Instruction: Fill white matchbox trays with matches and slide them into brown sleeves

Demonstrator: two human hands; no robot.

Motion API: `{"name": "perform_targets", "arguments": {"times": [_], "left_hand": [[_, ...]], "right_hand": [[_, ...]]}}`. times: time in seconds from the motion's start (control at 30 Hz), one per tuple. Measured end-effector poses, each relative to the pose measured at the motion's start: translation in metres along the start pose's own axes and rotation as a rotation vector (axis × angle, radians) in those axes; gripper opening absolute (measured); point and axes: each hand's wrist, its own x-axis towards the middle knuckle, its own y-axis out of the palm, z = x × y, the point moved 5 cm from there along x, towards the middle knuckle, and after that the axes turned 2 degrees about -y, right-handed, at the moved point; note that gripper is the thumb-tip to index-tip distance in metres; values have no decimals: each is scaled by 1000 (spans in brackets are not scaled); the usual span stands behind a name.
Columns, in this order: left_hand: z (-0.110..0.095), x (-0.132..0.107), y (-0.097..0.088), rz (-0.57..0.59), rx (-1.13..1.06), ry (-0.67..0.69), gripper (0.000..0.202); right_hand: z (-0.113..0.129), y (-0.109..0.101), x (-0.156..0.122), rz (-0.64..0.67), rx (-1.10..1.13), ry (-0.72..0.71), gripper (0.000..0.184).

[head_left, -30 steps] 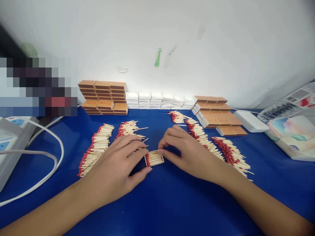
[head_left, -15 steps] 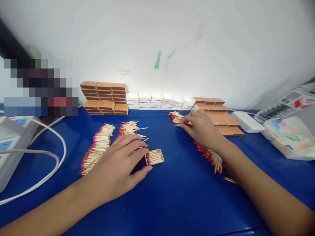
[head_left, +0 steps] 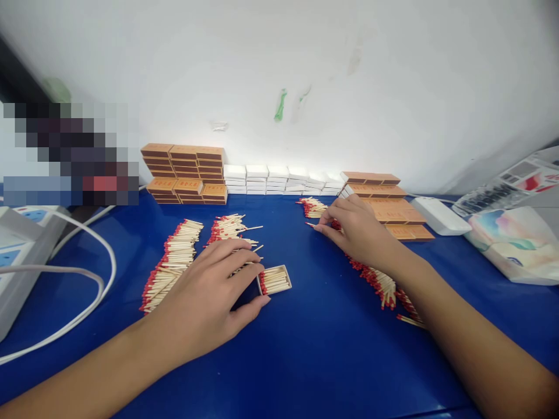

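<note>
A small white matchbox tray (head_left: 289, 278) lies on the blue tabletop, filled with red-tipped matches (head_left: 275, 280). My left hand (head_left: 213, 285) has its thumb and index finger at the two sides of the tray's left end, steadying it. Farther back on the right, my right hand (head_left: 353, 227) pinches a match (head_left: 310, 224) between thumb and fingertips, its red head pointing left. That hand is just in front of a small match pile (head_left: 312, 207). More matches (head_left: 373, 278) lie in a row under and beside my right wrist.
Two match rows (head_left: 181, 247) (head_left: 227, 227) lie left of the tray. Along the wall stand stacked brown matchboxes (head_left: 186, 166), white trays (head_left: 268, 179) and more brown boxes (head_left: 393, 209). A power strip with cables (head_left: 30, 250) is at left; a white adapter (head_left: 441, 216) and tissue pack (head_left: 510, 244) at right.
My right hand has drawn slightly toward me with the match, which now sticks out to the left of the fingertips. My left hand and the tray have stayed in place.
</note>
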Motion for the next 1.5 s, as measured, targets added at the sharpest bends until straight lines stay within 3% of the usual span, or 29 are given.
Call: {"name": "perform_targets", "arguments": {"times": [0.87,0.97,1.13,1.27,1.5], "left_hand": [[-1,2,-1,-2,5,9,22],[0,2,-1,1,-1,1,23],[0,3,-2,-9,4,-2,22],[0,4,-1,-6,-2,-8,23],[0,3,0,0,5,-10,23]], "right_hand": [[6,9,2,39,12,16,19],[24,2,3,29,70,-23,17],[83,-15,-1,29,252,-140,14],[121,-14,-6,108,243,-214,14],[126,-12,-8,132,231,-227,11]]}}
